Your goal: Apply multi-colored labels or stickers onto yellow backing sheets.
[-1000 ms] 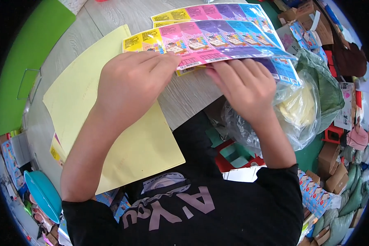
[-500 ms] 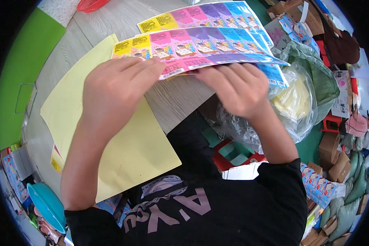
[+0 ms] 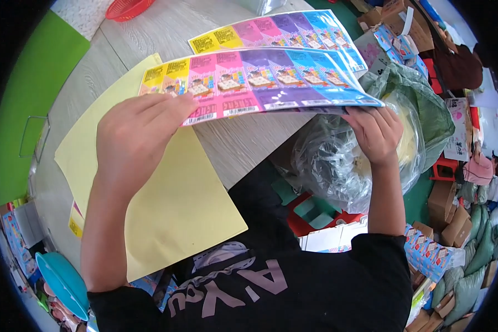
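A glossy printed sheet [image 3: 260, 80], banded in yellow, pink, purple and blue, is held up in front of me and bows slightly. My left hand [image 3: 135, 130] is closed on its near left edge, fingertips hidden behind or under it. At the near right corner my right hand [image 3: 376, 130] pinches the sheet between thumb and fingers. Another sheet of the same print [image 3: 299, 29] lies on the table beyond. Under my left forearm is a large pale yellow sheet [image 3: 177, 216], lying partly over the table's near edge.
The grey wood-grain table [image 3: 88, 83] bears a red plastic basket [image 3: 128, 8] at its far side. Right of it sit a clear plastic bag [image 3: 337, 160] and a green sack [image 3: 426, 99]. A teal basin [image 3: 61, 282] stands lower left; cardboard boxes [image 3: 445, 205] line the right.
My right hand has slid right along the near edge to the sheet's corner. The left hand has shifted slightly left, and the held sheet has moved left and lower in view.
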